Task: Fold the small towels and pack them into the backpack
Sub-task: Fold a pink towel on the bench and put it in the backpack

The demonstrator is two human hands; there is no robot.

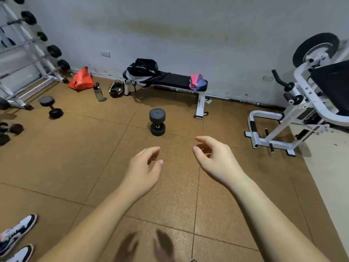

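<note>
A black and grey backpack (143, 71) lies open on the left end of a black padded bench (175, 80) against the far wall. A heap of small pink and blue towels (196, 81) rests on the bench's right end. My left hand (144, 169) and my right hand (214, 158) hover side by side over the brown floor, well short of the bench. Both hold nothing, with fingers loosely curled and apart.
A black dumbbell (157, 121) stands on the floor between my hands and the bench. A second dumbbell (50, 106), a water bottle (98, 92), a red bag (81, 79) and a dumbbell rack (28, 53) are at left. A white exercise machine (302, 103) stands at right. Someone's sneakers (17, 237) show bottom left.
</note>
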